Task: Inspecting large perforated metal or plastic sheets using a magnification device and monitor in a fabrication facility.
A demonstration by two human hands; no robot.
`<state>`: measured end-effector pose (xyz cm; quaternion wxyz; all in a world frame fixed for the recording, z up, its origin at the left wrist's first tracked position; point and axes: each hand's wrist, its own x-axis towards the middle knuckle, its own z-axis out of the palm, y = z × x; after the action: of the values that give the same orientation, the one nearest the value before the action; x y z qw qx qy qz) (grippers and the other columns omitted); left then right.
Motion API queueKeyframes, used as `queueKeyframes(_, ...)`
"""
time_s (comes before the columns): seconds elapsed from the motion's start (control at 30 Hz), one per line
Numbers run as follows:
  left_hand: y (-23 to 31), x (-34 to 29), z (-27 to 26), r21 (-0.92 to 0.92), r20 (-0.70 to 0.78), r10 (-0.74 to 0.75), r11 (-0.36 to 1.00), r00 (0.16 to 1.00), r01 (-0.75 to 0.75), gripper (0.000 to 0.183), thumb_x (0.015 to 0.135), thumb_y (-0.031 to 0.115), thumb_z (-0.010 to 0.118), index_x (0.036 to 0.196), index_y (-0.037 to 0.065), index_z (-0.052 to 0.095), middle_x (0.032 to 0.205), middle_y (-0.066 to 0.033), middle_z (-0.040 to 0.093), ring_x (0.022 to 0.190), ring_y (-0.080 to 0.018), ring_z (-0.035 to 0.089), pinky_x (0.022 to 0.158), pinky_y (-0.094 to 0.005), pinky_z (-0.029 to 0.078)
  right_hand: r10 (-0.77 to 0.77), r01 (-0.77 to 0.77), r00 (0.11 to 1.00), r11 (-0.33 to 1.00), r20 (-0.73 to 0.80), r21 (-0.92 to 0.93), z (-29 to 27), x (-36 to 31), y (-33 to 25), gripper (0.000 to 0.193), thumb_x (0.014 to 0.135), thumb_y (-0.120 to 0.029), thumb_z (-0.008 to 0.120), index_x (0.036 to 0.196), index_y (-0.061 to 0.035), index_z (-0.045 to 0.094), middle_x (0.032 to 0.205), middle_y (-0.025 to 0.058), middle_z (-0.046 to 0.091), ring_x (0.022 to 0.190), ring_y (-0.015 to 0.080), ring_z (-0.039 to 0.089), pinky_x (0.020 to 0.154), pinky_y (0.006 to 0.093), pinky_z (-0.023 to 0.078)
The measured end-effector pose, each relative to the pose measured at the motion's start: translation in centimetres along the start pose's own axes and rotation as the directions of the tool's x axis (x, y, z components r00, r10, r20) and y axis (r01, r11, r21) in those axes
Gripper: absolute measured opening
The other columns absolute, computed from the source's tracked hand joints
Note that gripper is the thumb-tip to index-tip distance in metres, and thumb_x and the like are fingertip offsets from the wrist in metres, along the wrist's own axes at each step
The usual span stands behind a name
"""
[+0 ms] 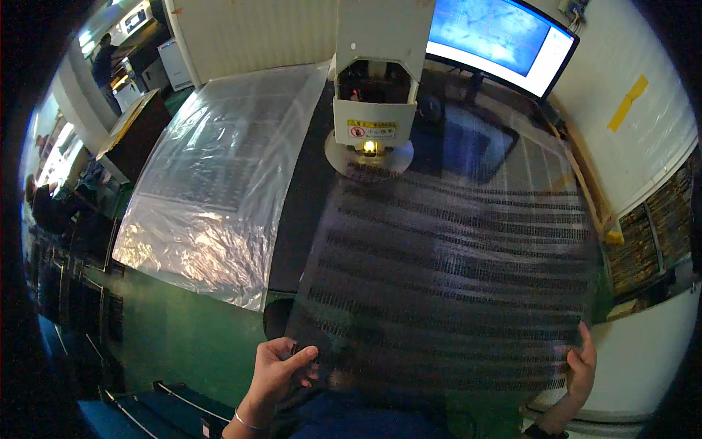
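Note:
A large see-through film sheet [453, 285] printed with rows of small dark marks stretches in front of me. Its far end lies on the black tabletop [292, 241], under the head of a white machine [373, 121] with a small lit lamp. My left hand [276, 369] pinches the sheet's near left corner between thumb and fingers. At the near right edge, my right hand [581, 366] grips the film, with its index finger stretched up along the edge. The near part of the sheet hangs out over the table's front, close to my body.
Left of the machine, clear plastic sheeting [219, 168] covers part of the table. A curved monitor [504, 40] stands at the back right, beside a white wall with yellow tape [627, 102]. Dark racks [647, 241] are at the far right. Other people [104, 66] are farther off on the left.

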<state>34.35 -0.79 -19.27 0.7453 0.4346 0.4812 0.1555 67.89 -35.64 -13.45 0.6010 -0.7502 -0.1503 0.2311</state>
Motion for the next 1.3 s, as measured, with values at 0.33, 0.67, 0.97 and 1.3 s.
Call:
queueKeyframes(0.33,1.5,0.8,1.0,0.122,0.027,0.053,0.991,0.998,-0.056,0.017,0.074,0.011,0.069,0.076,-0.004,0.061,0.066,-0.0084,0.063,0.052,-0.0112,0.059,0.042,-0.0206,0.043,-0.04,0.043,0.998,0.997,-0.057,0.063,0.8,-0.3,-0.3,0.066,0.076,-0.004,0.055,0.134,0.0029,0.024,0.116,0.0152,0.052,0.089,0.0196,0.059,0.075,0.0284,0.047)
queueKeyframes(0.67,2.2,1.9,1.4,0.09,0.01,0.087,0.992,0.996,-0.087,0.017,0.074,0.012,0.069,0.079,-0.003,0.062,0.064,-0.0071,0.062,0.051,-0.0099,0.058,0.041,-0.0192,0.042,-0.014,0.015,1.0,0.998,-0.017,0.065,0.9,0.4,-0.6,0.066,0.076,-0.008,0.057,0.132,0.0058,0.026,0.129,0.0169,0.04,0.109,0.0233,0.049,0.093,0.032,0.037)
queueKeyframes(0.97,1.7,2.7,1.1,0.04,0.014,0.113,0.993,0.993,-0.114,0.017,0.073,0.011,0.07,0.078,-0.003,0.062,0.065,-0.0071,0.063,0.051,-0.0099,0.058,0.041,-0.0189,0.042,-0.012,0.01,1.0,0.992,0.017,0.129,1.1,0.7,-0.8,0.067,0.077,-0.01,0.059,0.132,0.0057,0.025,0.128,0.0158,0.04,0.111,0.0232,0.047,0.095,0.0325,0.035)
queueKeyframes(1.3,2.2,2.7,1.1,0.028,0.032,0.112,0.993,0.993,-0.113,0.016,0.074,0.009,0.069,0.08,-0.003,0.062,0.066,-0.0078,0.063,0.052,-0.0111,0.059,0.042,-0.0194,0.043,-0.051,0.049,0.998,0.996,0.029,0.071,0.4,1.2,0.0,0.065,0.077,-0.009,0.057,0.132,0.005,0.025,0.129,0.0153,0.039,0.114,0.0239,0.043,0.097,0.0345,0.033)
